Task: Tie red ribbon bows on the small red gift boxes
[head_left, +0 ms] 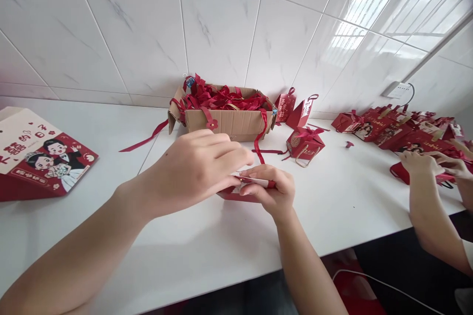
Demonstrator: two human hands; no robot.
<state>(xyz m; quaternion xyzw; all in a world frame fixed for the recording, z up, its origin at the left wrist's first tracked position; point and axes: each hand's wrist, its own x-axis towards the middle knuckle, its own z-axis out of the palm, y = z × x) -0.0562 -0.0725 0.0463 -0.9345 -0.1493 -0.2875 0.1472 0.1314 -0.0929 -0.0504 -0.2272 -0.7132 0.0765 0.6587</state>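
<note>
A small red gift box [242, 196] with a whitish top edge rests on the table in front of me, mostly covered by my hands. My right hand [275, 188] grips its upper part from the right, thumb on the near side and fingers over the far side. Over the box's left top reaches my left hand [205, 165], its fingers bent and pressed together at the top edge; the fingertips are partly hidden. Just behind stands an open cardboard box [225, 123] heaped with dark red ribbons [225, 97], a few trailing over its sides.
A large red-and-cream box [55, 157] with a cartoon couple lies at left. Finished-looking red boxes [306, 145] with bows stand right of the cardboard box. Several more [402, 133] crowd the far right, where another person's hands [424, 163] hold a red item. White tiled wall behind.
</note>
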